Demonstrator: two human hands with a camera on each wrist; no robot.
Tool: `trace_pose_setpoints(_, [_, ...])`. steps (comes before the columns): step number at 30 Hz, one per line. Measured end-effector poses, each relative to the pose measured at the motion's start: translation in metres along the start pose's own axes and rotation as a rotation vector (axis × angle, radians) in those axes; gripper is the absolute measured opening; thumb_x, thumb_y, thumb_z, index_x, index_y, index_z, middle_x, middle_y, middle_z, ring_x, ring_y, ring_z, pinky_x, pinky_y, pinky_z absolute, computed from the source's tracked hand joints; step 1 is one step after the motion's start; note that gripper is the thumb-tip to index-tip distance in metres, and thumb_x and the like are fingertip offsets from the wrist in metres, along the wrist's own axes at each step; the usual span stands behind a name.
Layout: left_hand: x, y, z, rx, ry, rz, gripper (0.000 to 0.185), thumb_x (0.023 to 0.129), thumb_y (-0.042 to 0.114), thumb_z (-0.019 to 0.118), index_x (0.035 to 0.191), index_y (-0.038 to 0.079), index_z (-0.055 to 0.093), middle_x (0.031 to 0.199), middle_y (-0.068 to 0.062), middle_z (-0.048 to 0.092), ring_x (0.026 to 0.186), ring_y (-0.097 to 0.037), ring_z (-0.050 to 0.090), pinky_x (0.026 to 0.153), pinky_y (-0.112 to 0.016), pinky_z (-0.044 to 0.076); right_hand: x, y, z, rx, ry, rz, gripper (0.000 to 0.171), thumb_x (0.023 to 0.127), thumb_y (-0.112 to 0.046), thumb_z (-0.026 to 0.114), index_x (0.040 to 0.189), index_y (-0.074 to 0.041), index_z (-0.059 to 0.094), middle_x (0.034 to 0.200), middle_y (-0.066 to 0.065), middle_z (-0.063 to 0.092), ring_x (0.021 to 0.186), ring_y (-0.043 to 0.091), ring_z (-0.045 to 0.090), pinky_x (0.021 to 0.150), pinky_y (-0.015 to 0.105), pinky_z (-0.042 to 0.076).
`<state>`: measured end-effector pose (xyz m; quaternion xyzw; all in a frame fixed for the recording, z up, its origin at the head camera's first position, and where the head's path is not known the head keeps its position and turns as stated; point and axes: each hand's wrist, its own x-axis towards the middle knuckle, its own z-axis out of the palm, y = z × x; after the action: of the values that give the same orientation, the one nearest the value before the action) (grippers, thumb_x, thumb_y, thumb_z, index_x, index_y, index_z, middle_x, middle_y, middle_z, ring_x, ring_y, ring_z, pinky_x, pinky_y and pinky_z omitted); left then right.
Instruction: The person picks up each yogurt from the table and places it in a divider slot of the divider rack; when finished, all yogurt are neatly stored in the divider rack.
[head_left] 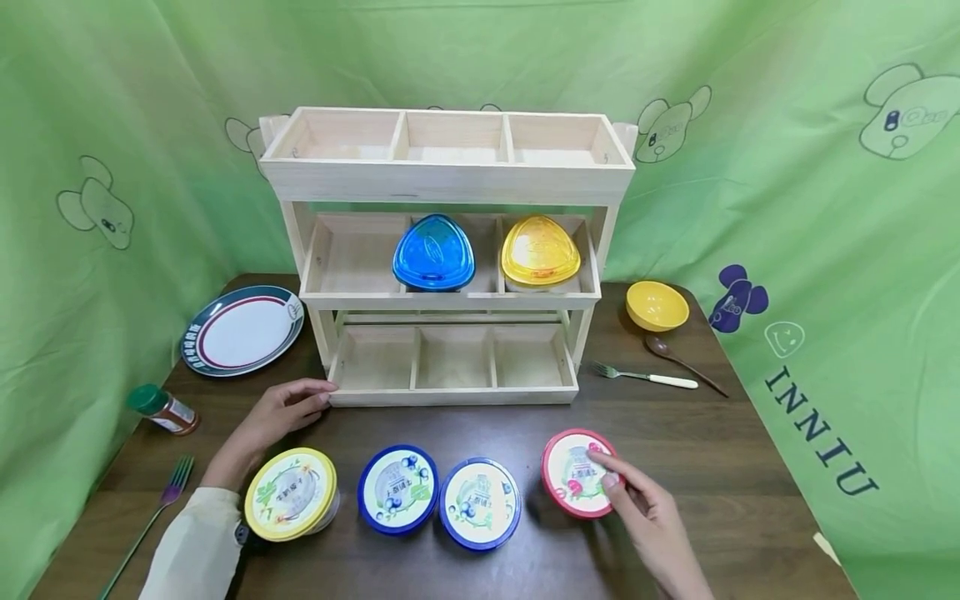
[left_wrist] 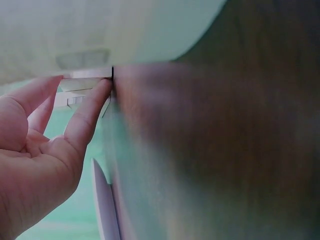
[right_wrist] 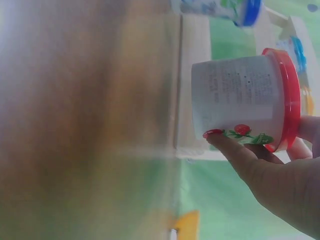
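Red-lidded cup [head_left: 577,473] on table, gripped by right hand [head_left: 651,518]

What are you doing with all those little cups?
A person sits at a dark wooden table. Their right hand grips a red-lidded white yogurt tub, fingers on its side and lid. Their left hand rests its fingertips against the bottom corner of a pale wooden three-tier shelf rack. A yellow-lidded tub and two blue-lidded tubs stand in a row beside the red one.
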<state>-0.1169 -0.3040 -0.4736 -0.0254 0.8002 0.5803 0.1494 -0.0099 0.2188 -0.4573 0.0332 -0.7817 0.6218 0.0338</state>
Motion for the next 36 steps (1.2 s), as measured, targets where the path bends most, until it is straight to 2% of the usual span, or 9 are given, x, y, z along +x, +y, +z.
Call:
trace_pose_setpoints(4, [0.001, 0.000, 0.001, -0.012, 0.004, 0.002, 0.044, 0.113, 0.022, 0.063, 0.145, -0.007, 0.061, 0.150, -0.024, 0.058, 0.126, -0.017, 0.065, 0.106, -0.037, 0.058, 0.008, -0.013, -0.012, 0.050, 0.053, 0.060, 0.031, 0.111, -0.005, 0.061, 0.139, 0.004, 0.069, 0.134, -0.010, 0.072, 0.117, 0.003, 0.064, 0.094, 0.014, 0.055])
trace_pose_setpoints(9, [0.001, 0.000, 0.002, -0.056, -0.001, 0.007, 0.043, 0.113, 0.019, 0.063, 0.145, -0.010, 0.060, 0.148, -0.022, 0.059, 0.119, -0.006, 0.065, 0.105, -0.036, 0.058, 0.019, -0.028, -0.024, 0.050, 0.081, 0.046, 0.031, 0.112, -0.005, 0.060, 0.140, 0.002, 0.070, 0.132, -0.008, 0.070, 0.110, 0.006, 0.062, 0.089, 0.014, 0.056])
trace_pose_setpoints(17, [0.000, 0.002, 0.001, -0.059, 0.000, -0.013, 0.043, 0.112, 0.021, 0.064, 0.145, -0.008, 0.062, 0.146, -0.020, 0.060, 0.117, -0.004, 0.065, 0.105, -0.034, 0.058, 0.036, -0.061, -0.029, 0.104, 0.099, 0.065, 0.036, 0.114, -0.007, 0.055, 0.148, -0.002, 0.065, 0.144, 0.002, 0.058, 0.116, 0.011, 0.060, 0.091, 0.017, 0.059])
trace_pose_setpoints(22, [-0.001, 0.003, 0.002, -0.070, 0.005, -0.024, 0.042, 0.112, 0.020, 0.065, 0.144, -0.007, 0.063, 0.142, -0.017, 0.063, 0.118, -0.006, 0.066, 0.105, -0.035, 0.058, 0.048, -0.079, -0.022, 0.156, 0.105, 0.008, 0.037, 0.114, -0.007, 0.054, 0.150, 0.000, 0.063, 0.148, 0.012, 0.053, 0.119, 0.017, 0.059, 0.094, 0.020, 0.060])
trace_pose_setpoints(30, [-0.004, 0.002, 0.002, -0.074, 0.003, -0.011, 0.043, 0.112, 0.021, 0.064, 0.145, -0.007, 0.062, 0.143, -0.016, 0.062, 0.118, -0.005, 0.066, 0.105, -0.035, 0.058, 0.065, -0.100, -0.020, 0.170, 0.126, -0.084, 0.037, 0.113, -0.004, 0.056, 0.149, -0.001, 0.064, 0.145, 0.013, 0.055, 0.117, 0.023, 0.057, 0.092, 0.017, 0.058])
trace_pose_setpoints(36, [-0.003, 0.002, 0.001, -0.076, 0.011, -0.019, 0.044, 0.112, 0.021, 0.065, 0.145, -0.008, 0.062, 0.144, -0.018, 0.062, 0.118, -0.006, 0.066, 0.104, -0.034, 0.058, 0.078, -0.124, -0.016, 0.176, 0.088, -0.144, 0.038, 0.113, -0.008, 0.057, 0.150, -0.004, 0.064, 0.145, 0.014, 0.055, 0.119, 0.025, 0.057, 0.094, 0.018, 0.059])
